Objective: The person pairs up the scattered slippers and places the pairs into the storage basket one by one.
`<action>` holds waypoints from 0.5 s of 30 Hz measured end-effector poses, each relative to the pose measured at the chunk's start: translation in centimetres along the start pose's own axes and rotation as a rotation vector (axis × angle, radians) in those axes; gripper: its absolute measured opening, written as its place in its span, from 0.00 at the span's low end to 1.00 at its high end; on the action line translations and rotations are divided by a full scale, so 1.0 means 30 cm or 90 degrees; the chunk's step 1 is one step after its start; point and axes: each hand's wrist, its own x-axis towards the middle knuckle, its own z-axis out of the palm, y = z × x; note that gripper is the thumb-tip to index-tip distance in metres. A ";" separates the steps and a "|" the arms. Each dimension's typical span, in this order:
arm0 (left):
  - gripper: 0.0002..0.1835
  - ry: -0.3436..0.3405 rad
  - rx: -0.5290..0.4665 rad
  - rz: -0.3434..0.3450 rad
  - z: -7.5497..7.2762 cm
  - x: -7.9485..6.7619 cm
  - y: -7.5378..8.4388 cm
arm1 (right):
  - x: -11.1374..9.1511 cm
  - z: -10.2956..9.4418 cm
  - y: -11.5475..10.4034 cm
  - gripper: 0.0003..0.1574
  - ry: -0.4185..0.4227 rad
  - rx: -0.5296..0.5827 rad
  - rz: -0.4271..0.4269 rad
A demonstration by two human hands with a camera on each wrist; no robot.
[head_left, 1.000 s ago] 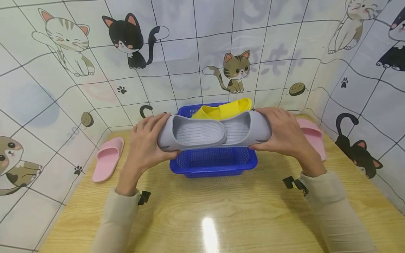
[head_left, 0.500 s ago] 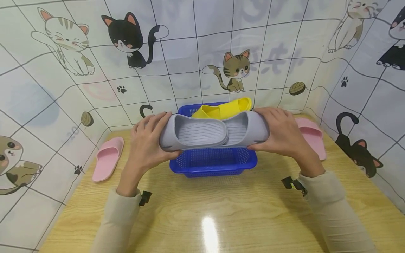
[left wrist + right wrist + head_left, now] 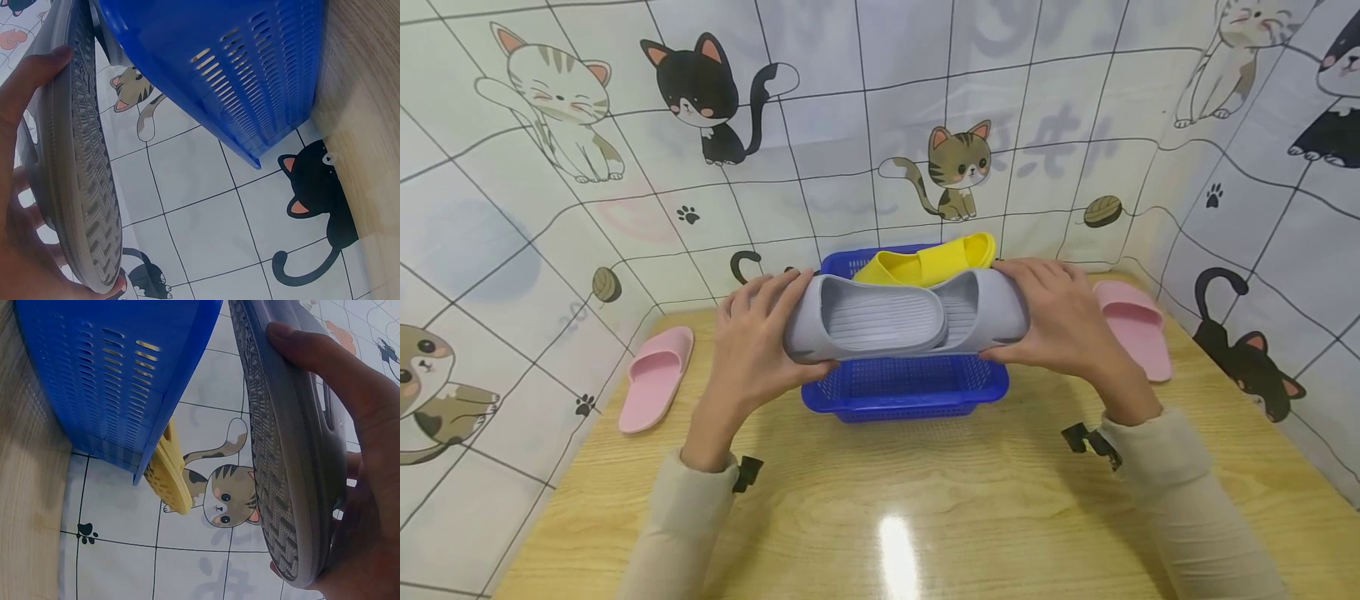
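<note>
Two grey slippers are held end to end above the blue basket, soles down and heels overlapping. My left hand (image 3: 751, 346) grips the left grey slipper (image 3: 883, 317) round its closed toe, thumb along the near side. Its heel lies over the heel of the right grey slipper (image 3: 1002, 310), whose toe my right hand (image 3: 1060, 323) grips in the same way. Both wrist views show the ridged soles (image 3: 94, 169) and the slippers raised beside the basket. Behind them, a yellow slipper (image 3: 943, 260) rests at the back of the blue basket (image 3: 902, 406).
On the wooden table (image 3: 865, 492), a pink slipper (image 3: 657, 379) lies at the left and another pink slipper (image 3: 1133, 329) at the right, partly behind the right hand. Cat-patterned white sheeting (image 3: 820, 208) encloses the back and sides.
My hands have drawn closer together, sliding the heels of the grey slippers further over each other. The pair has also come slightly lower in the head view.
</note>
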 end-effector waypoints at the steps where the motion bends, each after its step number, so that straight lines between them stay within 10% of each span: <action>1: 0.65 0.000 0.001 0.000 0.001 0.000 0.001 | 0.000 0.000 -0.001 0.73 0.001 -0.003 -0.002; 15: 0.66 0.022 0.015 0.018 0.002 -0.001 0.025 | 0.003 0.006 -0.028 0.73 0.000 -0.026 -0.008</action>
